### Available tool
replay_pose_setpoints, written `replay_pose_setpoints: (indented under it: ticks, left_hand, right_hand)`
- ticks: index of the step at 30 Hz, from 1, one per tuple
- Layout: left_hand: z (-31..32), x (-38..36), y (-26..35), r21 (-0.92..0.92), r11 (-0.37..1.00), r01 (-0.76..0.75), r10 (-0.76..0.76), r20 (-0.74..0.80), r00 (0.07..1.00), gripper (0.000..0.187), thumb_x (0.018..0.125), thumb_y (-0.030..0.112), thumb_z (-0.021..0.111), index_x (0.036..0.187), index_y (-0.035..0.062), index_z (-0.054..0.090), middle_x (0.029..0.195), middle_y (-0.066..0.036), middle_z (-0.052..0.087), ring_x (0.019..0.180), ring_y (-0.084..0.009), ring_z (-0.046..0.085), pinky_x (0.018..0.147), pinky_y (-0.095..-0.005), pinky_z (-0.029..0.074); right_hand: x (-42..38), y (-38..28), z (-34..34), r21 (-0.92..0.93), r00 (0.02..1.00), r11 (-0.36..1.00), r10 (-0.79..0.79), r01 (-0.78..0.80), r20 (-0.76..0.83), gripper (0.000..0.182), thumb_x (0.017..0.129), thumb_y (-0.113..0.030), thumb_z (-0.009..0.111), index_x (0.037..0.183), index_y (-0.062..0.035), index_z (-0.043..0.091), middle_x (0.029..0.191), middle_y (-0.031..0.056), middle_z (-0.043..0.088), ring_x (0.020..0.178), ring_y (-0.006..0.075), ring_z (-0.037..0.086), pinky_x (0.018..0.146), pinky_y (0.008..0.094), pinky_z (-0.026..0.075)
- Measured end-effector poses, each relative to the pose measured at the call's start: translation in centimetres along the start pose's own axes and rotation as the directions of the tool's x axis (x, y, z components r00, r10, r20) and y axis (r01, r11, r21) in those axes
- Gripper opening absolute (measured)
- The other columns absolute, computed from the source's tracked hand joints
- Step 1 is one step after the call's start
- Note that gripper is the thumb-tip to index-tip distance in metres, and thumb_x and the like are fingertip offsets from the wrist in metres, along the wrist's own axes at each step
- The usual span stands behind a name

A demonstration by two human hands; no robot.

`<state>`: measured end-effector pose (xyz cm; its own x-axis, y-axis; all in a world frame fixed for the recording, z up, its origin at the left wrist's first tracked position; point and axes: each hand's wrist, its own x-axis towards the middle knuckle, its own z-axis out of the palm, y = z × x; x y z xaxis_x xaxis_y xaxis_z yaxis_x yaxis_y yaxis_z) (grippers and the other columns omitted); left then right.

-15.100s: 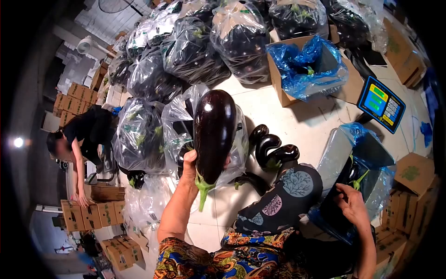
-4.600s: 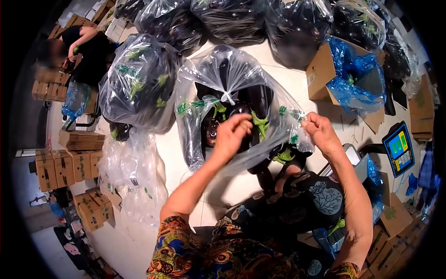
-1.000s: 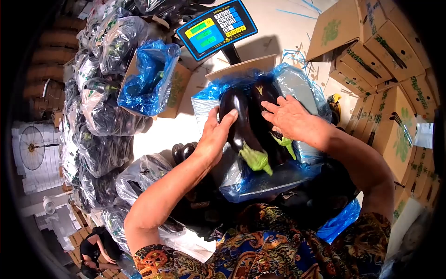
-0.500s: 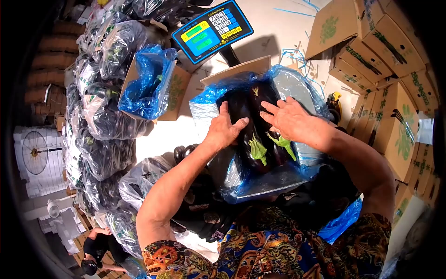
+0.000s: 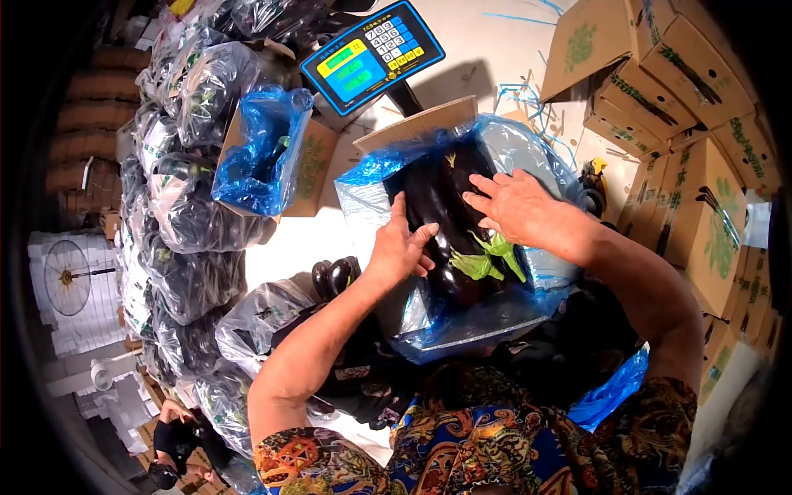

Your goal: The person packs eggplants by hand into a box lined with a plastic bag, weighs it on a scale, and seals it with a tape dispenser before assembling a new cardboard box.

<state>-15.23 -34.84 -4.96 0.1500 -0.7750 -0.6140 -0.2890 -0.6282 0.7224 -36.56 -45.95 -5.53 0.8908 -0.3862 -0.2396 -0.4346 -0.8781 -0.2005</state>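
Observation:
Dark purple eggplants point(image 5: 435, 210) with green stem caps lie side by side in a box lined with blue plastic film point(image 5: 363, 177), stems toward me. My left hand point(image 5: 400, 250) is at the left side of the eggplants, its index finger stretched out and its thumb spread against the skin. On the right eggplant point(image 5: 466, 186) rest the outstretched fingers of my right hand point(image 5: 528, 210). Neither hand is wrapped around anything. Two green caps point(image 5: 476, 266) sit close together at the near end of the box.
A scale display point(image 5: 371, 58) stands beyond the box. To the left are another lined carton point(image 5: 309, 169), bagged eggplants point(image 5: 198, 198) and loose eggplants point(image 5: 337, 276). Stacked cartons point(image 5: 709, 198) rise at the right. Another person point(image 5: 177, 441) is at the lower left.
The left eggplant has turned, and its green cap now points right, nearer the other cap. My left hand has shifted slightly down and right; my right hand remains nearly in place.

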Motion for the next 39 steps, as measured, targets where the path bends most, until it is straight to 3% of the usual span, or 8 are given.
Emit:
replay_pose_setpoints:
  ticks: [3,7,11,18,28,32,38,39]
  left_hand:
    - [-0.4,-0.1,0.6,-0.013,1.000,0.001,-0.001,-0.007,1.000,0.087,0.093,0.025,0.065,0.152,-0.0021,0.007,0.078,-0.021,0.067,0.059,-0.0287,0.069,0.049,-0.0353,0.056]
    - [-1.2,-0.7,1.7,0.733,0.650,-0.201,0.324,-0.028,0.946,0.080,0.086,0.030,0.071,0.146,-0.0004,0.030,0.073,-0.024,0.066,0.066,-0.0442,0.066,0.068,-0.0477,0.053]
    - [-0.6,-3.0,2.2,0.847,0.108,-0.521,0.595,0.365,0.717,0.062,0.074,0.015,0.070,0.134,0.0181,0.052,0.140,-0.014,0.043,0.126,-0.0347,0.044,0.092,-0.0455,0.046]
    - [1.2,0.4,-0.9,0.785,-0.186,-0.591,0.685,0.535,0.495,0.034,0.083,0.017,0.057,0.117,0.0129,0.054,0.123,-0.013,0.053,0.125,-0.0314,0.048,0.099,-0.0514,0.038]
    - [-6.6,-8.2,7.4,0.433,0.633,-0.642,0.560,0.316,0.766,0.067,0.059,-0.002,0.073,0.123,0.0056,0.056,0.118,-0.016,0.063,0.110,-0.0369,0.061,0.093,-0.0410,0.049]
    - [-8.3,-8.3,6.4,0.408,0.614,-0.675,0.724,0.049,0.688,0.063,0.062,-0.002,0.074,0.122,0.0040,0.055,0.111,-0.016,0.064,0.103,-0.0311,0.064,0.089,-0.0356,0.049]
    - [-10.2,-9.1,7.5,0.164,0.843,-0.512,0.538,-0.230,0.811,0.060,0.065,0.004,0.076,0.120,-0.0015,0.054,0.100,-0.009,0.066,0.093,-0.0158,0.060,0.088,-0.0291,0.046]
    - [-10.3,-9.1,7.3,0.163,0.838,-0.521,0.545,-0.236,0.804,0.060,0.065,0.004,0.076,0.120,-0.0014,0.054,0.101,-0.009,0.066,0.094,-0.0161,0.060,0.090,-0.0294,0.046]
  right_hand:
    - [0.2,-0.3,-0.3,0.023,1.000,0.999,0.028,-0.028,0.007,0.048,0.092,-0.030,0.062,0.134,-0.0092,0.054,0.138,0.0148,0.051,0.114,0.0301,0.056,0.096,0.0448,0.044]
    - [-0.8,0.3,0.1,0.159,0.982,0.985,-0.038,0.068,-0.185,0.033,0.090,-0.024,0.063,0.116,-0.0037,0.060,0.112,0.0136,0.057,0.106,0.0325,0.055,0.089,0.0441,0.045]
    - [-1.7,0.6,-1.0,0.313,0.984,0.947,-0.012,0.068,-0.178,0.036,0.089,-0.021,0.064,0.120,-0.0027,0.059,0.111,0.0145,0.057,0.110,0.0329,0.053,0.092,0.0465,0.043]
    - [-1.8,-0.5,-1.5,0.225,0.998,0.973,-0.052,0.056,-0.026,0.047,0.081,-0.018,0.070,0.124,-0.0030,0.058,0.122,0.0166,0.054,0.114,0.0345,0.050,0.097,0.0451,0.042]
    - [-1.9,-1.2,1.3,0.158,0.931,0.954,-0.196,0.253,-0.309,0.061,0.080,-0.039,0.071,0.125,-0.0018,0.052,0.123,0.0223,0.043,0.106,0.0365,0.047,0.088,0.0473,0.040]
    - [1.1,-2.1,2.9,0.430,0.960,0.895,0.215,-0.119,-0.181,0.086,0.086,-0.040,0.068,0.145,0.0059,0.025,0.141,0.0389,0.032,0.125,0.0525,0.042,0.103,0.0540,0.041]
    - [6.8,-3.2,5.0,0.624,0.777,0.591,0.628,-0.511,0.040,0.104,0.084,-0.049,0.068,0.147,0.0133,0.013,0.143,0.0408,0.032,0.131,0.0493,0.041,0.108,0.0469,0.038]
    - [6.2,-3.1,1.7,0.768,0.731,0.268,0.586,-0.581,0.349,0.102,0.084,-0.045,0.068,0.148,0.0125,0.012,0.140,0.0384,0.040,0.126,0.0480,0.048,0.104,0.0446,0.042]
